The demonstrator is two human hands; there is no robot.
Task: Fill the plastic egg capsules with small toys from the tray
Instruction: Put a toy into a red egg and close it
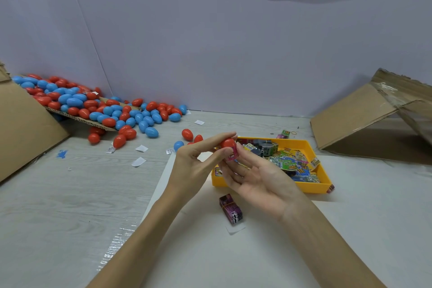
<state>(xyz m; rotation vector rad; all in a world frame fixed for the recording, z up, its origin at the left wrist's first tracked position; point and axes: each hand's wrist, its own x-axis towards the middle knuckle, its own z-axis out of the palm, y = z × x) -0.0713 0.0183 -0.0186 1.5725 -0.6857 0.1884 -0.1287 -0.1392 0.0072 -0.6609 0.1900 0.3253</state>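
Observation:
My left hand (pixel 196 166) pinches a red egg capsule half (pixel 228 143) between thumb and fingertips, above the near left corner of the yellow tray (pixel 313 188). A small pink toy packet (pixel 232 155) sits just under the red half, held by the thumb and fingertips of my right hand (pixel 259 177), whose palm faces up. The tray holds several small colourful toy packets (pixel 287 163). A pile of red and blue egg capsules (pixel 98 110) spills from a cardboard flap at the back left.
A dark purple bundle of packets (pixel 231 209) lies on the white sheet in front of the tray. A few loose eggs (pixel 187 134) and paper slips lie mid-table. Cardboard boxes stand at far left (pixel 25 128) and back right (pixel 364 119).

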